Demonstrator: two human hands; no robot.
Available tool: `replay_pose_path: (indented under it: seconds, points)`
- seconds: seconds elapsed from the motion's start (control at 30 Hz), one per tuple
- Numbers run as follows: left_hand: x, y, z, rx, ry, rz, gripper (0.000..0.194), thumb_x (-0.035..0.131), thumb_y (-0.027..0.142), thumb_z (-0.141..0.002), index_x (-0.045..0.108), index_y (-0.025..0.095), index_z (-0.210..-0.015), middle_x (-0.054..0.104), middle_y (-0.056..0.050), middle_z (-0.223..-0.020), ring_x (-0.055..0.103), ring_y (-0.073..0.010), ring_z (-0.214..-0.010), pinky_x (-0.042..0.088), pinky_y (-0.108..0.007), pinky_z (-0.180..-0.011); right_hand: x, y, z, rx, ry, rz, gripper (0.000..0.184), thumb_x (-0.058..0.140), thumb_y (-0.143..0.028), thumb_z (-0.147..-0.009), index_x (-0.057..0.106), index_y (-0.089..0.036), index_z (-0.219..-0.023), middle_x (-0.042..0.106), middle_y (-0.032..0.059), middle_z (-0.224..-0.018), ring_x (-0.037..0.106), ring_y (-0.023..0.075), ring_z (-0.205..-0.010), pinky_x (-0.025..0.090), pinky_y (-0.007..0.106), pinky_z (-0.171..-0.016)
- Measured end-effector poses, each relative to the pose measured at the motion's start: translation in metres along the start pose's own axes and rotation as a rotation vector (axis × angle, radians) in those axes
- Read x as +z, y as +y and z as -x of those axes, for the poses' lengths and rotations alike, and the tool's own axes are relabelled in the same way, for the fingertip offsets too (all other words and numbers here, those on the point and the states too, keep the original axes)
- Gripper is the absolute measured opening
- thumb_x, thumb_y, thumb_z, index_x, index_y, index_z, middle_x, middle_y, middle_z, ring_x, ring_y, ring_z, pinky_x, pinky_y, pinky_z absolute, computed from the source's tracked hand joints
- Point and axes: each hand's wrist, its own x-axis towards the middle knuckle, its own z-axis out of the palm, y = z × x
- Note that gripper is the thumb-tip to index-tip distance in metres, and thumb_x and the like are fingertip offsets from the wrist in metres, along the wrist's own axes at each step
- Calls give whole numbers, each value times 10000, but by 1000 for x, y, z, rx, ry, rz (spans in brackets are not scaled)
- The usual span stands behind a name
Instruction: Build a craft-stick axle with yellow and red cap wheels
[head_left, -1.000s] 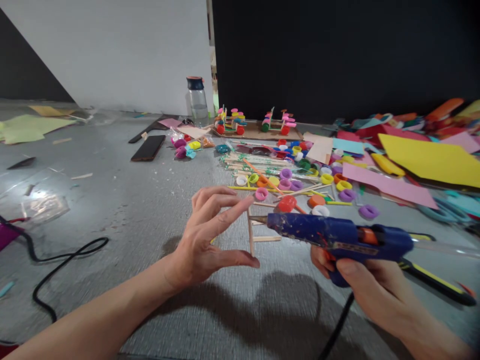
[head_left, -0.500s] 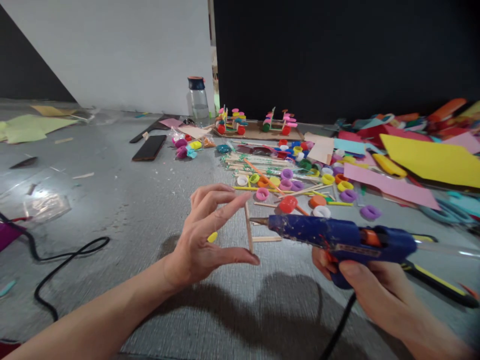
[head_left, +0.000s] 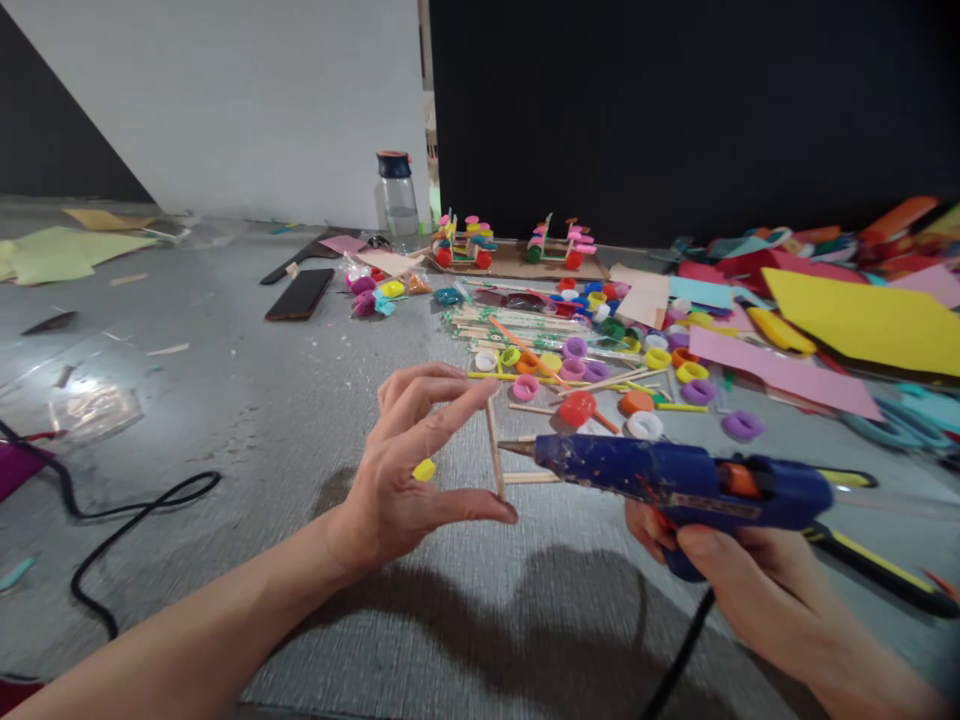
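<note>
Glue gun (head_left: 637, 465) and wooden stick (head_left: 495, 445), 1 per hand.
Left hand (head_left: 401, 465): stick pinched end to end, thumb and finger. Right hand (head_left: 739, 560): gun gripped, nozzle at stick.

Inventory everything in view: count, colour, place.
Glue gun: one, blue, centre right
Held stick: one, wooden, centre
Other sticks: many, mixed, centre
Caps: many, mixed, centre right
Tool handles: two, black-yellow, right
Scissors: one, blue, far right
Papers: many, mixed, both sides
Packets: several, mixed, back
Toy cars: two, multicoloured, back
Bottle: one, clear, back
Slab: one, black, back left
Cords: two, black, left and front
Table: one, grey, underneath
Left hand: one, bare, centre
Right hand: one, bare, lower right
</note>
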Motion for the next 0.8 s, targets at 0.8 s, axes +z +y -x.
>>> replay_pose_path:
  seconds: [0.8]
  points:
    - [1, -3, 0, -25, 33, -25, 904, 775, 635, -738, 490, 281, -1519, 644, -86, -1193, 555, -289, -1194, 436, -491, -1046, -2, -2, 0, -40, -49, 4, 325, 455, -477, -1031, 629, -273, -847, 612, -5, -723, 559, 182, -629, 467, 268, -545]
